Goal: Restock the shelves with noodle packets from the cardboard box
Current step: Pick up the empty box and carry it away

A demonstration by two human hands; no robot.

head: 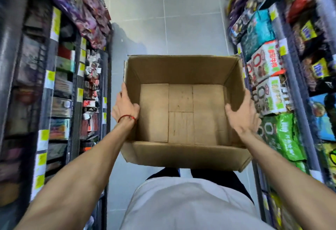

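Observation:
An open brown cardboard box [183, 154] is held up in the aisle in front of me, and only its bare bottom flaps show inside. My left hand [125, 108] grips the box's left wall, thumb inside and fingers outside. My right hand [242, 114] lies against the right wall with its fingers spread, thumb over the inner side. Noodle packets [267, 62] in white, green and teal fill the shelves on the right.
Dark metal shelving [76, 88] packed with small goods and yellow price tags lines the left side. The right shelving [294, 91] holds multipacks on several levels. A narrow grey tiled floor [163, 29] runs between them.

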